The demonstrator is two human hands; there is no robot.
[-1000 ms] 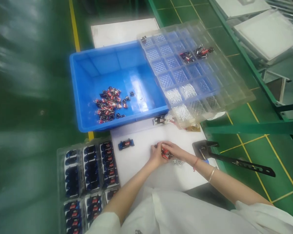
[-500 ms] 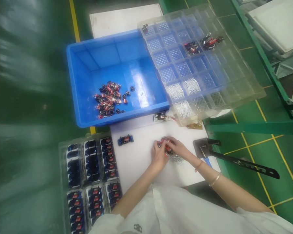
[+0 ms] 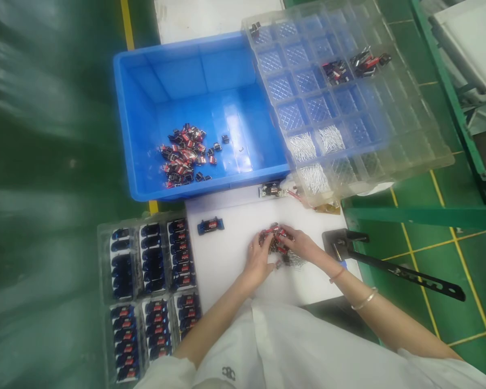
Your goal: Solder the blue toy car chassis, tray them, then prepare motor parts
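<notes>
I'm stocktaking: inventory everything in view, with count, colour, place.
board: one, white, centre
bin: one, blue, beyond board
bin parts: many, red-black, inside
divided tray: one, clear, overlapping bin
pins: many, white, in divided tray
sectioned tray: one, clear, board's left
rowed units: many, blue, in sectioned tray
lone unit: one, blue, on board
part heap: one, red-black, on board
loose pins: many, silvery, beside heap
bar: one, black, board's right edge
floor: one, green, below
left hand: one, touching heap
right hand: one, touching heap
</notes>
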